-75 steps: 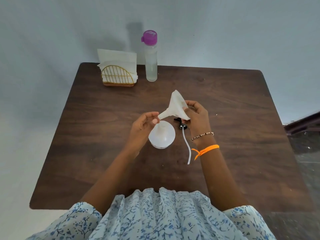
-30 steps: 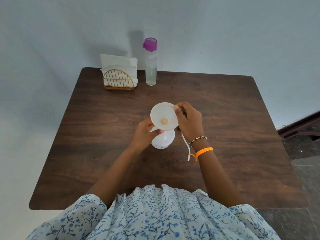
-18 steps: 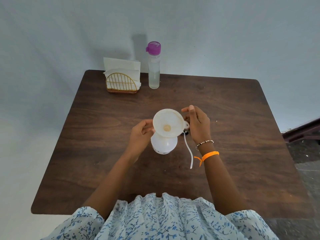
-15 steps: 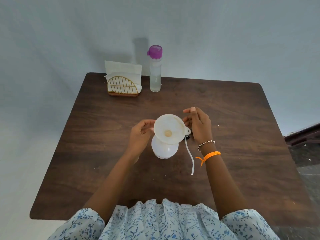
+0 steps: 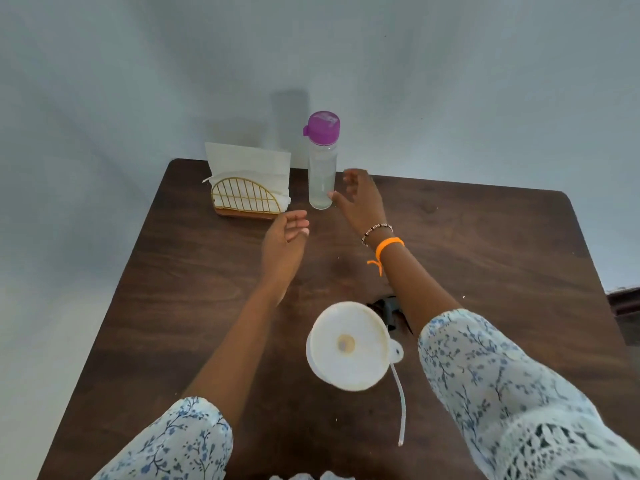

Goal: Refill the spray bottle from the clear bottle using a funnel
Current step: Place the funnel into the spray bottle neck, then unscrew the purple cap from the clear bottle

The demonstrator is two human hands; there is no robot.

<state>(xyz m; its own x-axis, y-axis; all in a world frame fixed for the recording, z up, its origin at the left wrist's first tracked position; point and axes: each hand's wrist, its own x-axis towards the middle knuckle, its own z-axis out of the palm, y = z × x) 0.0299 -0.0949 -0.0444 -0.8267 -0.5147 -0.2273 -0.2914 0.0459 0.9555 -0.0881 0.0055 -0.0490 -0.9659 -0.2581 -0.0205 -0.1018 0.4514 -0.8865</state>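
A white funnel (image 5: 348,344) stands upright in the neck of the spray bottle, which it hides from above, near the table's front middle. The black spray head (image 5: 389,311) with its white dip tube (image 5: 401,407) lies on the table just right of it. The clear bottle (image 5: 322,171) with a purple cap stands at the table's far edge. My right hand (image 5: 358,195) is open beside it, thumb close to its lower part. My left hand (image 5: 284,242) hovers open, a little nearer and to the left, holding nothing.
A gold wire napkin holder (image 5: 246,199) with white napkins stands left of the clear bottle at the far edge. The dark wooden table (image 5: 485,251) ends at a pale wall behind. A dark piece of furniture shows at the right edge.
Both hands have let go of the funnel and bottle and reached forward to the far edge of the table. The funnel stays seated in the spray bottle.
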